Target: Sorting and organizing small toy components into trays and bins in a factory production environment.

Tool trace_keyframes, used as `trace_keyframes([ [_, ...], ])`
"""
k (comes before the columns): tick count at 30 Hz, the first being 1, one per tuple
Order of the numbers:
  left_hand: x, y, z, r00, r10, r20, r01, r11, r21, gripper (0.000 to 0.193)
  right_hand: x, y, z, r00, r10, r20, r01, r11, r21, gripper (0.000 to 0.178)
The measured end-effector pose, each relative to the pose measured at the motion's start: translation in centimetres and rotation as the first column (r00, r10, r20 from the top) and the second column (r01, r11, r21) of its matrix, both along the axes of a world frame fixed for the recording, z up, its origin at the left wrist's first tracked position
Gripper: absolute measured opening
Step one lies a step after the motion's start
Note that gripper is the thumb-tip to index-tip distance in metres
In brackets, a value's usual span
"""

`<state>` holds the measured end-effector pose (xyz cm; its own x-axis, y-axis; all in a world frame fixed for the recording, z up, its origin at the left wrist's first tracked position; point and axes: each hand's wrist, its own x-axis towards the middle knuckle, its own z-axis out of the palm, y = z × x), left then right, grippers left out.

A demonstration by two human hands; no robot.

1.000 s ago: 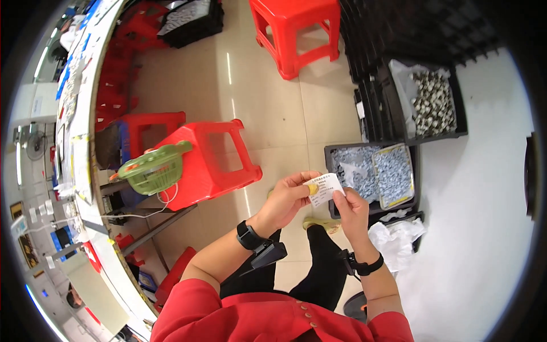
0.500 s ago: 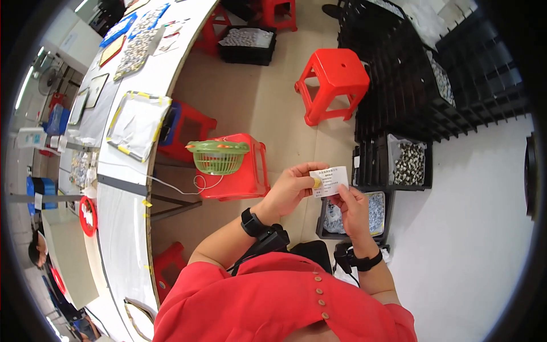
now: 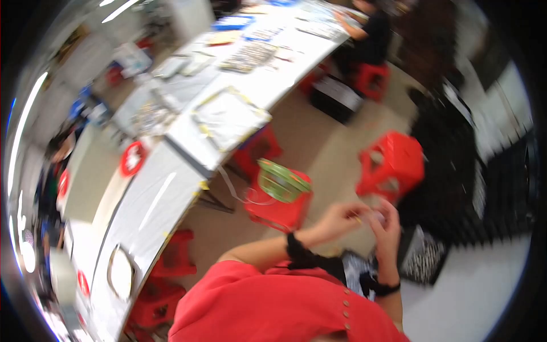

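Note:
The view is smeared by motion. My left hand (image 3: 343, 220) is closed, thumb and fingers pinched, with a speck of yellow at their tips. Right beside it, my right hand (image 3: 387, 224) is raised with its fingers bent inward. Between the fingertips is a small pale paper label (image 3: 374, 201), blurred and mostly hidden, so its face cannot be read. Both wrists wear black straps. Past my left hand, a green plastic basket (image 3: 283, 181) sits tilted-looking on a red stool (image 3: 277, 212), a pale cord trailing from it.
A long white table (image 3: 162, 188) runs along my left, bearing trays and a yellow-taped frame (image 3: 231, 119). Another red stool (image 3: 393, 162) stands ahead right, next to stacked black crates (image 3: 444, 171). A black tray (image 3: 424, 256) of small pieces lies at right. A person (image 3: 370, 34) sits at the far end.
My view has swung left, so the table and stools appear further right. The label, facing me flat before, is now mostly hidden between my hands, which have drawn closer together.

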<state>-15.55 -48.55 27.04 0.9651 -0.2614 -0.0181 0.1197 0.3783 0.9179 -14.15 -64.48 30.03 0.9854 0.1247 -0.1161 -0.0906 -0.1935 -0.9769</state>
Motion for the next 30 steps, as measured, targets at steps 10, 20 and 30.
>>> trace_keyframes([
  [10, 5.2, -11.9, 0.8, 0.933, 0.136, 0.334, -0.285, 0.845, 0.452, 0.025, 8.4, -12.0, 0.2, 0.963, 0.27, -0.003, -0.27, 0.961, -0.051, 0.022],
  [20, 7.2, -13.9, 1.7, 0.738, 0.256, 0.624, -0.675, 0.266, 0.688, 0.024, 14.9, -11.8, -0.7, 0.799, 0.576, -0.17, -0.548, 0.815, 0.188, 0.018],
  [30, 8.7, -10.5, -0.4, 0.697, 0.458, 0.552, -0.698, 0.258, 0.667, 0.027, 18.2, -6.3, -2.0, 0.673, 0.708, -0.212, -0.64, 0.702, 0.314, 0.021],
])
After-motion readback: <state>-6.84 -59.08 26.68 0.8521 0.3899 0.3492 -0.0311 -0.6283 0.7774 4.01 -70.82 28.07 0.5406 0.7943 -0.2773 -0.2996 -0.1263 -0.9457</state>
